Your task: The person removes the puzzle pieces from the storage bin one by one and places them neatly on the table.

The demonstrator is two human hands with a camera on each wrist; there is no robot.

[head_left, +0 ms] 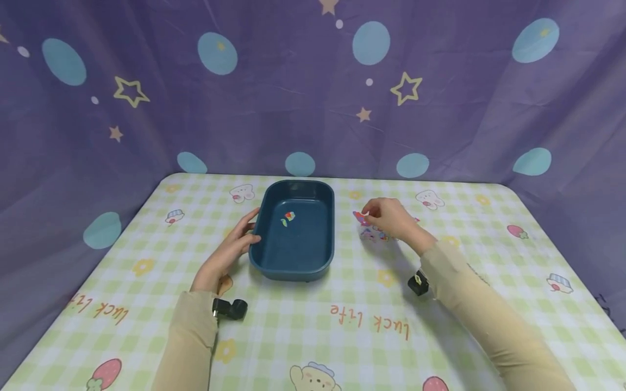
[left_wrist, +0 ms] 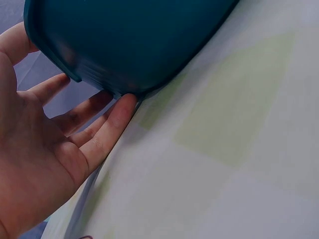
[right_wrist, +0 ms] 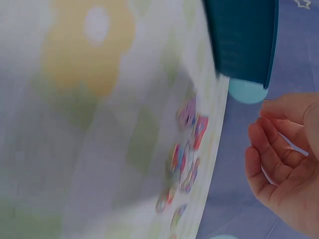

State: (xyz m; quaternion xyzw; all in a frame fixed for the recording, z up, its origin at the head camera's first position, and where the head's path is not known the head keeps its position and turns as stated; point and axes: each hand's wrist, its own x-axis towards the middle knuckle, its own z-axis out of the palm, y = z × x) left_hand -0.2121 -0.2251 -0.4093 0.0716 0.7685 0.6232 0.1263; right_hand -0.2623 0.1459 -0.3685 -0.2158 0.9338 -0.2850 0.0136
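Observation:
A dark teal rectangular tub (head_left: pixel 293 252) stands on the table, with small colourful sticker-like pieces (head_left: pixel 289 216) on its floor. My left hand (head_left: pixel 230 247) grips the tub's left side, thumb at the rim and fingers against the outer wall; the left wrist view shows this hand (left_wrist: pixel 60 134) from close by. To the right of the tub, my right hand (head_left: pixel 391 217) pinches a small red-and-blue sticker (head_left: pixel 360 218) between thumb and fingertips. Below that hand lie several more colourful stickers (head_left: pixel 369 235), partly hidden by it. In the right wrist view the hand (right_wrist: pixel 289 149) is above the loose stickers (right_wrist: pixel 187 164).
A green-and-white checked cloth (head_left: pixel 313 331) with printed pictures and lettering covers the table. Behind the table hangs a purple curtain (head_left: pixel 293 108) with stars and blue ovals. A small black camera sits at each wrist.

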